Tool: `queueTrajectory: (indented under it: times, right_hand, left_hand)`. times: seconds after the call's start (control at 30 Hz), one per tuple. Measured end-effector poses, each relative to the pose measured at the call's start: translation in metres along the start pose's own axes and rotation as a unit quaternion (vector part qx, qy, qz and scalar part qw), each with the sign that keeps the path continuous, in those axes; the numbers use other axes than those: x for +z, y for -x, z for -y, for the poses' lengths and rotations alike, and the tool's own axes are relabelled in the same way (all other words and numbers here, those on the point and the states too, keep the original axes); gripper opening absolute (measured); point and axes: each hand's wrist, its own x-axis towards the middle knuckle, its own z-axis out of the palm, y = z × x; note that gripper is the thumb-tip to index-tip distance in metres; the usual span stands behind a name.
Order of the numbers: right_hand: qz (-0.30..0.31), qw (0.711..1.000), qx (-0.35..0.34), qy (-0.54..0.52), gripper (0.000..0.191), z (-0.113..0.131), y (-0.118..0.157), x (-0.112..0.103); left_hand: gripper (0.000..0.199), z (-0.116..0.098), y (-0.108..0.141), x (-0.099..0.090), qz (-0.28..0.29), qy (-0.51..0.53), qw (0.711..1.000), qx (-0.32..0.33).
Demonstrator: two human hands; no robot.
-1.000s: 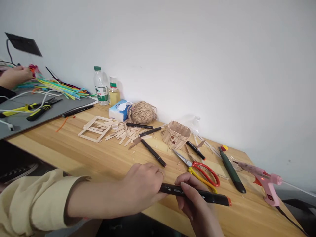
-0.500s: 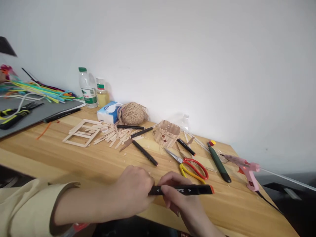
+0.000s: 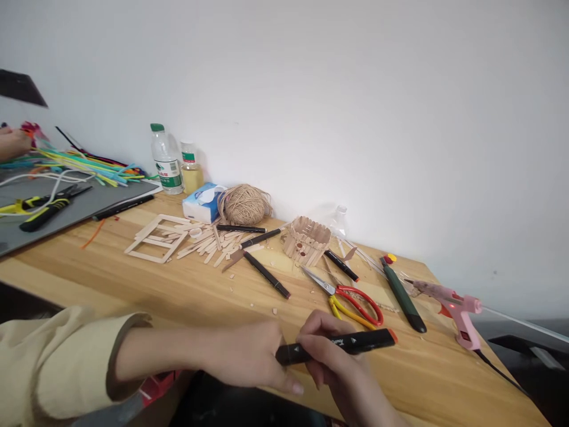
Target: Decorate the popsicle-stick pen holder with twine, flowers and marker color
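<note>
A black marker (image 3: 368, 340) with an orange-red end is held level in front of me by my right hand (image 3: 338, 363), its thumb and fingers closed round the middle. My left hand (image 3: 251, 353) lies at the marker's dark left end, back of the hand toward me. Its thumb points out below, apart from the marker, while the other fingers are mostly hidden. Just beyond my hands are red-and-yellow-handled scissors (image 3: 351, 302) and another black marker (image 3: 267, 274). Behind them stands a small basket of wooden craft sticks (image 3: 306, 243) with brown dots on its front.
A pink glue gun (image 3: 462, 311) and a green cutter (image 3: 403, 296) lie right. Craft sticks (image 3: 208, 243), a stick frame (image 3: 157, 240), twine (image 3: 244, 204), tissues (image 3: 202, 204) and bottles (image 3: 168, 160) spread leftward. Another person's hand (image 3: 15, 144) is near pipe cleaners (image 3: 93, 166).
My left hand has loosened and its thumb has come out below the marker. The marker has tilted slightly, its orange-red end higher. The view has shifted a little left.
</note>
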Motion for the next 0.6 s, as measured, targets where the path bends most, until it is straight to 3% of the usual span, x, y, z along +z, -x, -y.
queueTrajectory:
  times: [0.07,0.13,0.2,0.27,0.43,0.6]
  right_hand:
    - [-0.087,0.993,-0.061,-0.061,0.025,0.011,0.000,-0.017]
    - [-0.179,0.965,-0.131,-0.137,0.027,0.019,-0.001,-0.035]
    - [-0.162,0.972,-0.087,-0.145,0.024,0.021,-0.002,-0.045]
    - [-0.110,0.983,-0.030,-0.146,0.023,0.018,-0.003,-0.042]
    - [-0.084,0.982,-0.014,-0.169,0.027,0.010,-0.006,-0.021]
    - [-0.064,0.983,-0.004,-0.172,0.027,0.012,-0.007,-0.020]
  left_hand:
    - [0.026,0.012,0.008,-0.004,0.065,0.065,0.995,-0.048]
    - [0.023,0.027,0.016,-0.008,0.035,0.145,0.986,-0.076]
    - [0.027,0.038,0.020,-0.011,-0.063,0.136,0.985,-0.083]
    - [0.034,0.042,0.018,-0.011,-0.109,0.102,0.987,-0.063]
    - [0.042,0.026,0.000,-0.008,-0.108,0.038,0.993,0.016]
    - [0.032,0.020,-0.013,-0.008,-0.133,0.022,0.990,0.030]
